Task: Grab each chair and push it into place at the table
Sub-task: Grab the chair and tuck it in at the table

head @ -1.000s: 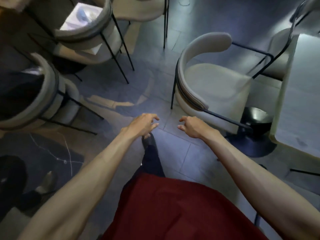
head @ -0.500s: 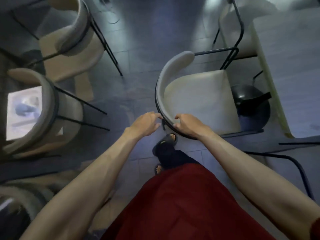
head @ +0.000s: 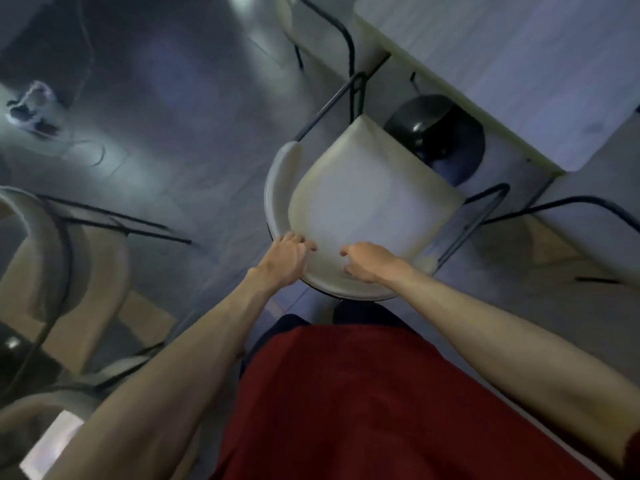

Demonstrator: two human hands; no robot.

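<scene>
A cream chair (head: 363, 206) with a curved backrest and thin black legs stands just in front of me, its seat front pointing at the pale table (head: 519, 60) at the upper right. My left hand (head: 287, 258) curls over the left part of the backrest rim. My right hand (head: 367, 263) grips the rim a little to the right. The seat's front corner reaches toward the table edge, beside the table's black round base (head: 433, 129).
Another cream chair (head: 59, 258) stands at the left, and a further one (head: 308, 26) is tucked at the table's far side. Black chair legs (head: 571, 206) cross the floor at the right. My red clothing (head: 363, 403) fills the bottom middle. A small object lies on the grey floor (head: 31, 105).
Both hands went from hanging free above the floor to gripping the chair's backrest. The chair has turned and moved closer to the table, and my view has swung above it.
</scene>
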